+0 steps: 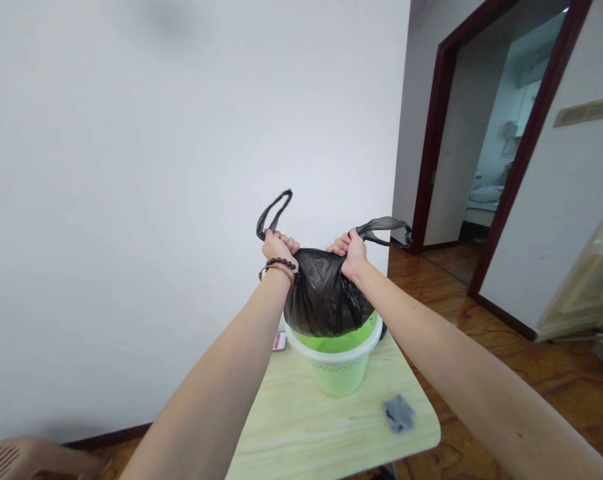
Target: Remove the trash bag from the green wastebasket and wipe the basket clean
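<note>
A black plastic rubbish bag (324,293) hangs partly out of a green bin with a white rim (337,370) that stands on a light wooden table (301,427). My left hand (277,245), with a bead bracelet on its wrist, is closed round the bag's left handle loop. My right hand (351,250) is closed round the right handle loop, which sticks out to the right. Both hands hold the bag up by its top, above the bin.
A small grey cloth (398,413) lies near the table's right edge. A small red and white item (279,341) lies behind the bin on the left. A white wall stands behind the table. An open doorway (486,153) is at the right, above a wooden floor.
</note>
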Demonstrator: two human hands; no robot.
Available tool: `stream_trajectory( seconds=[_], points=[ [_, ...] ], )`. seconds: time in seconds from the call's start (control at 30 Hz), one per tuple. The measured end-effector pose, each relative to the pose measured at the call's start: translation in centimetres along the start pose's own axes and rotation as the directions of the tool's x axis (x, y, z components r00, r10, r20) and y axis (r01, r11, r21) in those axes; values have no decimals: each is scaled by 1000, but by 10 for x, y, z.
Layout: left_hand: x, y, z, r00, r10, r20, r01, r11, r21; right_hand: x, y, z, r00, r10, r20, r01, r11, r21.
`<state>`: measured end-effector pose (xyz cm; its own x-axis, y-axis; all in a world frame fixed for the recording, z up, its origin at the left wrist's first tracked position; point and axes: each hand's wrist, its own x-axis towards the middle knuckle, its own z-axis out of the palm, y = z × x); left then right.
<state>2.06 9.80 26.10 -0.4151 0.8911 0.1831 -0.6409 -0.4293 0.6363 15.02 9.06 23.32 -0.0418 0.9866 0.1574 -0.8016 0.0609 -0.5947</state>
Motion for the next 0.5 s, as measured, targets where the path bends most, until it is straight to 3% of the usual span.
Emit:
stream_trajectory(
  seconds=[0.1,0.23,0.4,0.5],
  points=[
    [-9,27,5,990,138,-35,-139,990,-17,-6,3,29,991,71,116,-78,996,54],
    [-27,61,2,966,255,-32,-250,962,111,-21,12,59,976,142,163,-149,988,31],
    [-57,101,-32,953,293,82,-304,923,234,-56,40,77,953,184,243,-188,982,-7],
    [-69,127,-60,959,274,74,-284,926,249,-78,66,88,933,228,279,-231,973,-25]
  ],
)
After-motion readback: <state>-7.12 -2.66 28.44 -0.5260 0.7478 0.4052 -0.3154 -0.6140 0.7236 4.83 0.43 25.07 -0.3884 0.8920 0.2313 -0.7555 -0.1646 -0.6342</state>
